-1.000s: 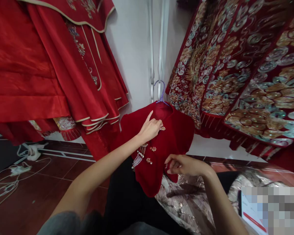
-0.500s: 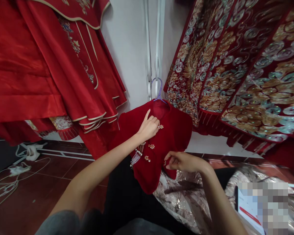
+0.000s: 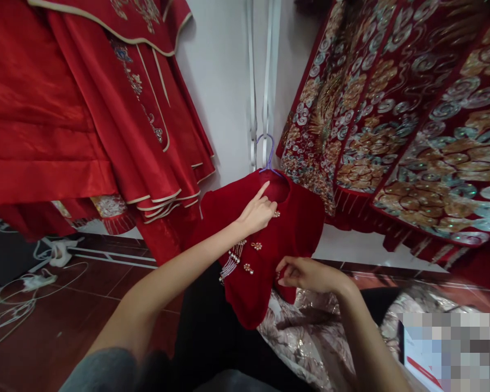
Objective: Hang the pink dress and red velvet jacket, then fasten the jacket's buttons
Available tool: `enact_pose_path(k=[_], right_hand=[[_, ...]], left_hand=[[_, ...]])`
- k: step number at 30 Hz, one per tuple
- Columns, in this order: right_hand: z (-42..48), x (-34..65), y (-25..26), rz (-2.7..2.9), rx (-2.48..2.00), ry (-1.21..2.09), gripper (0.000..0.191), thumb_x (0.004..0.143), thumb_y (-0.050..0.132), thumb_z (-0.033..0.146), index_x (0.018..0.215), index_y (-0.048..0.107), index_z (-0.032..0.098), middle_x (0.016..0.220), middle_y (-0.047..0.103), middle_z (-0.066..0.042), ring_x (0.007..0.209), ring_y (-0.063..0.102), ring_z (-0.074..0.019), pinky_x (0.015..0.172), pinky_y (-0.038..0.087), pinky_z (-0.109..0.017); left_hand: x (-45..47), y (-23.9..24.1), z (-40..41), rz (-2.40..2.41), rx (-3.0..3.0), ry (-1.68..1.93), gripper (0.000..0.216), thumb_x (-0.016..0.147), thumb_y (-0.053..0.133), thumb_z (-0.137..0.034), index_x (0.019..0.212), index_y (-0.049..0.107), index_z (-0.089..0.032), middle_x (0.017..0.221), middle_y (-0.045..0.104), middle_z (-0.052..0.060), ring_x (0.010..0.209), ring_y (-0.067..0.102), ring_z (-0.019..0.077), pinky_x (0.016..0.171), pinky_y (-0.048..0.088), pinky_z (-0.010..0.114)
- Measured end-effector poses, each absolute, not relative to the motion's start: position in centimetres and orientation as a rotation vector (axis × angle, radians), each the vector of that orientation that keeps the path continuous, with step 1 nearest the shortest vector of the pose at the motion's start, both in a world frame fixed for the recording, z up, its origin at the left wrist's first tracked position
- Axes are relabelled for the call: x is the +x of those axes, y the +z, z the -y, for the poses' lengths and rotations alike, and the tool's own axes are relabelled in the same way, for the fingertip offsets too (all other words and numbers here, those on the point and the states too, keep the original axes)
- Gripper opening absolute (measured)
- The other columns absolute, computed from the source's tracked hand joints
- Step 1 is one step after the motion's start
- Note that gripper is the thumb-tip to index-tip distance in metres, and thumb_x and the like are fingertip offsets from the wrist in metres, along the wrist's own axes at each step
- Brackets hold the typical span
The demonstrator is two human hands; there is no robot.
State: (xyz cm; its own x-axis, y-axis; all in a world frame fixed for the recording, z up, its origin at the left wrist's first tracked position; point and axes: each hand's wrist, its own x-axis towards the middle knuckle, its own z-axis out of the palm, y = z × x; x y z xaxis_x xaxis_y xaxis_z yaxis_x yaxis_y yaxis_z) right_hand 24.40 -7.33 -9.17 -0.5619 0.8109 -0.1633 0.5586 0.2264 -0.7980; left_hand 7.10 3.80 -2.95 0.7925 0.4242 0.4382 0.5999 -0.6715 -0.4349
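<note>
Along my left hang broad red satin garments (image 3: 44,120) with pale piped edges; opposite, sequinned garments (image 3: 392,136) fall in dark red panels crusted with gold and silver. Between them, in front of the seated person, is the velvet top (image 3: 304,223), deep red, its lower part over dark trousers (image 3: 212,337). Shimmering patterned cloth (image 3: 310,343) lies beside and partly under it, a phone (image 3: 418,354) near its edge. The left hand (image 3: 258,213) lies on the velvet's chest, forefinger extended toward the collar, the others curled; I can't tell whether they grip. The right hand (image 3: 302,274) has its fingers narrowed, pinching the front edge. A purple hanger (image 3: 270,155) shows at the neckline. Smaller are a beaded tassel (image 3: 233,261) and flower-shaped fasteners (image 3: 256,246).
</note>
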Motion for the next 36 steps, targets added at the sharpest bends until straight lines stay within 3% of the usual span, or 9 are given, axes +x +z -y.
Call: enact_pose_path(k=[6, 11, 20, 23, 26, 30, 32, 34, 36], right_hand=[[8.0, 21.7, -6.1, 1.588, -0.938, 0.624, 0.016, 0.088, 0.055, 0.035, 0.094, 0.061, 0.021, 0.085, 0.066, -0.003, 0.079, 0.063, -0.015, 0.076, 0.049, -0.029], [7.5, 21.7, -6.6, 1.61, -0.877, 0.806, 0.02, 0.086, 0.059, 0.038, 0.095, 0.06, 0.02, 0.07, 0.061, 0.0, 0.066, 0.061, -0.0133, 0.066, 0.048, -0.026], [5.7, 23.7, -9.0, 1.762, -1.037, 0.978, 0.03, 0.085, 0.055, 0.046, 0.096, 0.058, 0.019, 0.074, 0.063, -0.002, 0.071, 0.063, -0.0156, 0.068, 0.051, -0.028], [5.4, 23.0, -8.9, 1.768, -1.051, 0.909, 0.03, 0.085, 0.054, 0.047, 0.097, 0.058, 0.019, 0.084, 0.066, -0.005, 0.079, 0.064, -0.0174, 0.072, 0.052, -0.03], [4.2, 20.7, -8.4, 1.574, -1.066, 0.727, 0.032, 0.086, 0.05, 0.046, 0.103, 0.056, 0.02, 0.107, 0.064, -0.01, 0.096, 0.061, -0.0196, 0.085, 0.051, -0.034], [1.4, 15.9, -7.2, 1.415, -1.086, 0.631, 0.052, 0.092, 0.034, 0.051, 0.131, 0.038, 0.017, 0.136, 0.047, -0.017, 0.125, 0.046, -0.0228, 0.103, 0.039, -0.04], [0.2, 14.1, -6.6, 1.465, -1.211, 0.701, 0.069, 0.09, 0.031, 0.057, 0.14, 0.029, 0.009, 0.148, 0.031, -0.021, 0.14, 0.023, -0.0283, 0.112, 0.024, -0.046], [-0.7, 13.5, -6.3, 1.456, -1.375, 0.775, 0.083, 0.089, 0.027, 0.063, 0.144, 0.018, 0.001, 0.152, 0.017, -0.026, 0.144, 0.006, -0.0334, 0.114, 0.013, -0.05], [-1.3, 14.4, -6.3, 1.382, -1.552, 0.784, 0.09, 0.089, 0.025, 0.063, 0.144, 0.01, -0.006, 0.15, 0.012, -0.031, 0.143, 0.006, -0.0377, 0.113, 0.012, -0.052]], left_hand=[[7.0, -4.3, -3.7, 0.752, -2.328, -0.478, 0.016, 0.09, 0.04, -0.017, 0.091, 0.056, -0.014, 0.073, 0.059, 0.004, 0.079, 0.058, 0.0208, 0.116, 0.018, 0.052], [6.8, -5.0, -3.6, 0.801, -2.357, -0.624, 0.016, 0.092, 0.041, -0.022, 0.093, 0.056, -0.016, 0.073, 0.058, 0.003, 0.079, 0.056, 0.0191, 0.115, 0.019, 0.055], [6.1, -4.1, -3.2, 0.83, -2.474, -0.656, 0.017, 0.091, 0.044, -0.022, 0.084, 0.059, -0.019, 0.067, 0.06, -0.001, 0.074, 0.058, 0.0167, 0.115, 0.007, 0.061], [6.0, -3.8, -3.3, 0.818, -2.479, -0.604, 0.02, 0.093, 0.043, -0.027, 0.085, 0.059, -0.018, 0.07, 0.062, -0.001, 0.075, 0.06, 0.0172, 0.115, 0.005, 0.061], [5.6, -3.5, -3.5, 0.803, -2.444, -0.484, 0.027, 0.094, 0.039, -0.028, 0.082, 0.06, -0.017, 0.072, 0.064, 0.001, 0.075, 0.061, 0.0173, 0.116, 0.008, 0.056], [4.6, -3.3, -3.9, 0.796, -2.39, -0.219, 0.02, 0.086, 0.046, -0.019, 0.081, 0.065, -0.015, 0.079, 0.068, 0.005, 0.08, 0.062, 0.0191, 0.116, 0.016, 0.049], [3.9, -3.0, -3.9, 0.793, -2.384, -0.108, 0.017, 0.081, 0.051, -0.018, 0.081, 0.068, -0.016, 0.079, 0.07, 0.004, 0.078, 0.062, 0.0182, 0.115, 0.019, 0.045], [2.9, -2.3, -3.5, 0.794, -2.374, -0.034, 0.017, 0.078, 0.053, -0.017, 0.074, 0.069, -0.017, 0.072, 0.07, 0.004, 0.072, 0.062, 0.0169, 0.115, 0.021, 0.042], [1.6, -1.1, -2.8, 0.796, -2.358, -0.029, 0.02, 0.077, 0.052, -0.017, 0.066, 0.069, -0.017, 0.064, 0.069, 0.005, 0.068, 0.062, 0.0169, 0.114, 0.022, 0.041]])
